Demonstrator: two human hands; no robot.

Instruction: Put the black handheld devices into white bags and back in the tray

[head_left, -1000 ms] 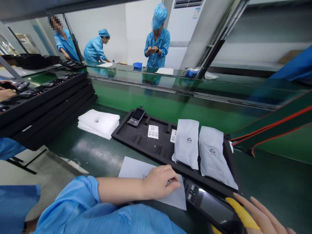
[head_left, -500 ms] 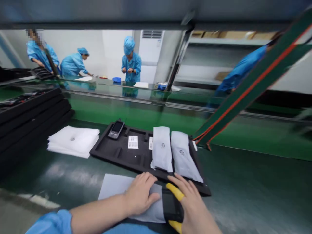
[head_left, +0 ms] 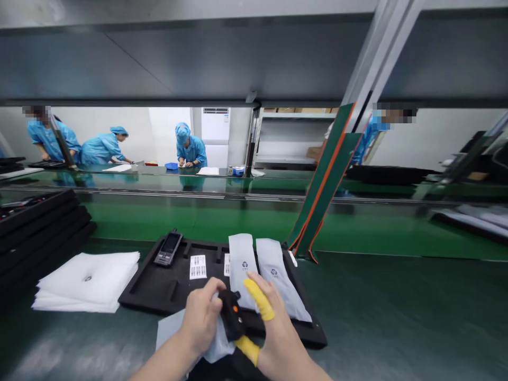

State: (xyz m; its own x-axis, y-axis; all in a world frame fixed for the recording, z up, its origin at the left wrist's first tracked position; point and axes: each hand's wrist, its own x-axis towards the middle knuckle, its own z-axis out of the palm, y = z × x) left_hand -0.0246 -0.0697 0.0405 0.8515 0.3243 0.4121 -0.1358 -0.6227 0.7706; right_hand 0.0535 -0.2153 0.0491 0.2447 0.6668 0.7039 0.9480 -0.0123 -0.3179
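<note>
Near the front of the tray, my left hand (head_left: 203,316) is closed around a grey plastic bag (head_left: 219,344). A black handheld radio phone (head_left: 230,316) sticks out of the bag's right end, its orange button showing. My right hand (head_left: 272,330) has yellow finger covers on thumb and index finger. Its thumb meets the phone's lower end, while the other fingers stay spread apart from it. Behind both hands lies a black foam tray (head_left: 153,300). It bears an unwrapped phone (head_left: 169,248), two bagged items (head_left: 243,264) and white label sheets (head_left: 198,267).
White bags (head_left: 85,280) lie stacked left of the tray, beside piled black trays (head_left: 43,238). A slanted green post with orange edging (head_left: 323,185) rises at the tray's back right. A grey shelf (head_left: 178,63) hangs overhead. Several people in blue workwear (head_left: 191,151) are across the line.
The bag and phone have been lifted and tipped so the phone's end faces me. My left hand has gone from resting flat to gripping. The camera view has tilted upward.
</note>
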